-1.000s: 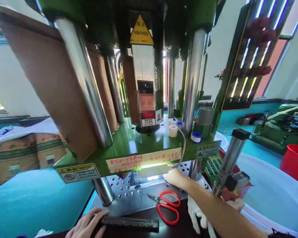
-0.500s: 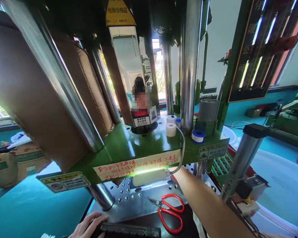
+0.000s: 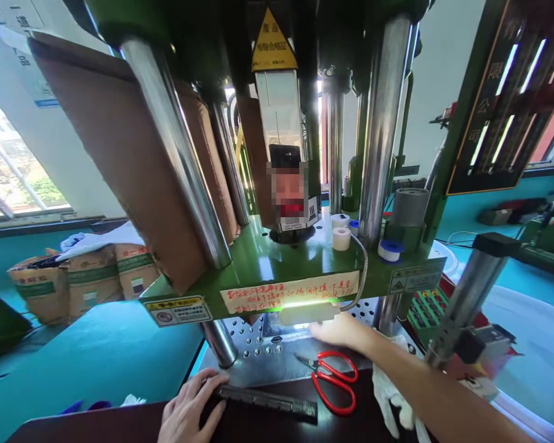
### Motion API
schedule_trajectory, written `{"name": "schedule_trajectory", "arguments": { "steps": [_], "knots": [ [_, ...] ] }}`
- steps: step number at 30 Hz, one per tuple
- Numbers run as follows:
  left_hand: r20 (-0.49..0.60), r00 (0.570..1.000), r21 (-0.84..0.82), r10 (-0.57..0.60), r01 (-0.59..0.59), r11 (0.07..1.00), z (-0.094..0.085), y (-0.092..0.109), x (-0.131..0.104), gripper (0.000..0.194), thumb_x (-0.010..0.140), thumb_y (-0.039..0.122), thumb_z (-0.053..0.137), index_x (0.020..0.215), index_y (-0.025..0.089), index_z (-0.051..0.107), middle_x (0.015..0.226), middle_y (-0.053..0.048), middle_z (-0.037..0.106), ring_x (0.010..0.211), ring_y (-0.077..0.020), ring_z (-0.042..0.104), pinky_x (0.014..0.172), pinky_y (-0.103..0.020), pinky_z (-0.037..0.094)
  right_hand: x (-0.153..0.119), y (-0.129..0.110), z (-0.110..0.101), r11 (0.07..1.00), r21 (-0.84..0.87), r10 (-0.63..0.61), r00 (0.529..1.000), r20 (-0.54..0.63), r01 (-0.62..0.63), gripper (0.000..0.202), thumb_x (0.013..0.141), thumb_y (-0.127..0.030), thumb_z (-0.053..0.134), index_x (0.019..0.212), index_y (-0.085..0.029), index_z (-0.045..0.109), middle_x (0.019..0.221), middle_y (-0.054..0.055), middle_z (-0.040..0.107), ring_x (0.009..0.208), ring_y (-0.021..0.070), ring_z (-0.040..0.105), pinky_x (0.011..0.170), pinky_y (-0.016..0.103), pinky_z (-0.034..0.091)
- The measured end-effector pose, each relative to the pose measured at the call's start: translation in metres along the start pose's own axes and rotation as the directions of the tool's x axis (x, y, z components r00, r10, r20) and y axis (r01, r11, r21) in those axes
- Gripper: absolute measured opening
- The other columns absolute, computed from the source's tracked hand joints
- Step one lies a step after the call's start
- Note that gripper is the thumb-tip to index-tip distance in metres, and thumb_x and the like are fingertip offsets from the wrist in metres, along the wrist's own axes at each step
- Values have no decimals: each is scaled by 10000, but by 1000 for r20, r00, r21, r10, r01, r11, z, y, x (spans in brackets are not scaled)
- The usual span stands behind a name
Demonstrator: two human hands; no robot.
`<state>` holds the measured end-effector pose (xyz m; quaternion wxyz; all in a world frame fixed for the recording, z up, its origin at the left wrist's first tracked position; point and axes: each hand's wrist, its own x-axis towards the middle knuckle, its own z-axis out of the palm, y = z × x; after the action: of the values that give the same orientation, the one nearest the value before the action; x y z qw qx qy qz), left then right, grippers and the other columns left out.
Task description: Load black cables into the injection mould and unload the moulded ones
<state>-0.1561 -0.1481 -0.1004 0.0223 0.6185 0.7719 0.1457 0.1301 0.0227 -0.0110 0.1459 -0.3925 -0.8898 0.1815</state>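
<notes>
Grasping the bar (image 3: 270, 401) at its left end by the base's (image 3: 268, 368) near edge, the left hand (image 3: 192, 405); beyond the scissors (image 3: 336, 384), the right hand (image 3: 336, 331) reaches under the green plate (image 3: 277, 261), its grip unclear

From the person's head, one camera looked forward and slightly down at a green press (image 3: 258, 271), close enough that it ran past the top edge, with left hand (image 3: 191, 406) and right hand (image 3: 337, 329) in the lower half.
</notes>
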Motion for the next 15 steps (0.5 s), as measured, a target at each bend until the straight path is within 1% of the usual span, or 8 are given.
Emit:
{"name": "schedule_trajectory", "arguments": {
  "steps": [2, 4, 6, 8, 10, 12, 15],
  "knots": [
    [-19, 1000, -10, -2, 2, 1000, 0, 3, -1, 320, 790, 318, 407, 1069, 387, 549, 1226, 28, 522, 1167, -206, 453, 897, -389, 382, -23, -14, 7, 994, -74, -74, 991, 108, 83, 159, 683, -329, 648, 644, -175, 639, 679, 21, 638, 694, 181, 567, 613, 276, 420],
    [-28, 1000, -23, -1, 0, 1000, -1, 6, -1, 320, 790, 306, 406, 1069, 375, 546, 1228, 24, 517, 1165, -204, 450, 896, -388, 377, -48, -27, 18, 967, -153, -177, 968, 179, 205, 190, 673, -361, 643, 705, -173, 645, 741, 39, 642, 727, 196, 561, 624, 282, 415],
    [-26, 1000, -36, 4, -5, 999, -3, 7, -1, 313, 793, 305, 404, 1066, 363, 544, 1227, 19, 512, 1160, -202, 450, 894, -390, 373, -67, -38, 30, 922, -253, -248, 948, 201, 294, 245, 710, -380, 604, 788, -150, 639, 830, 75, 631, 797, 220, 550, 683, 309, 426],
    [-29, 1000, -55, 4, -6, 998, -3, 7, -1, 308, 798, 306, 403, 1070, 354, 539, 1225, 12, 508, 1159, -203, 448, 900, -399, 367, -76, -46, 41, 884, -348, -252, 945, 209, 312, 243, 731, -344, 582, 814, -120, 630, 855, 102, 614, 839, 245, 538, 737, 346, 428],
    [-46, 999, -80, 0, -4, 997, -2, 7, -1, 302, 802, 313, 408, 1074, 342, 538, 1218, 0, 508, 1158, -210, 444, 910, -411, 361, -78, -51, 48, 864, -409, -221, 951, 216, 294, 208, 750, -289, 556, 818, -104, 625, 853, 112, 605, 856, 261, 534, 759, 371, 429],
    [-74, 997, -105, -2, -6, 994, -1, 6, -1, 288, 804, 321, 423, 1063, 327, 549, 1202, -13, 511, 1153, -219, 440, 917, -415, 361, -77, -54, 50, 864, -427, -194, 959, 206, 266, 189, 763, -258, 535, 823, -102, 622, 856, 112, 603, 863, 267, 536, 758, 382, 433],
    [-125, 992, -126, 15, -31, 992, 0, 5, -1, 254, 797, 318, 455, 1019, 312, 578, 1177, -24, 513, 1146, -233, 425, 918, -407, 372, -78, -57, 48, 875, -430, -163, 971, 173, 224, 167, 776, -245, 526, 817, -113, 620, 860, 108, 606, 862, 270, 540, 760, 399, 431]
  ]
}}
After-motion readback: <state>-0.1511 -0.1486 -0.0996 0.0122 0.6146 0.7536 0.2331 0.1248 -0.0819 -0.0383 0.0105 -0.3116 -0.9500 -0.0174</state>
